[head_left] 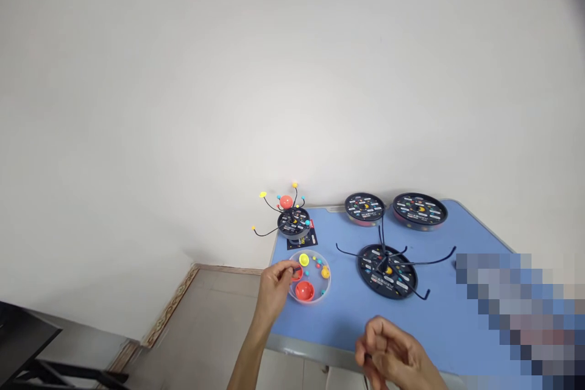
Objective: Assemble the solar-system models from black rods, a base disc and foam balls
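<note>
My left hand (274, 287) is over the left side of a clear round tub (329, 283), its thumb and fingers pinched on the rim of a red half-ball shell (298, 274). A second red half shell (304, 291) lies in the tub, along with a yellow ringed ball (304, 259), an orange ball (325, 272) and several small coloured beads. Near the table's front edge, my right hand (395, 353) is closed around a thin black rod (365, 382), mostly hidden by the fingers. Beyond it stands a black round base (386, 289) with several curved black arms.
A planet model (292, 225) with coloured balls on its arms stands at the back left on a black card (313, 237). Two black-lidded round tubs (364, 206) sit along the back of the blue table (338, 323). A pixelated patch (525, 317) covers the right side.
</note>
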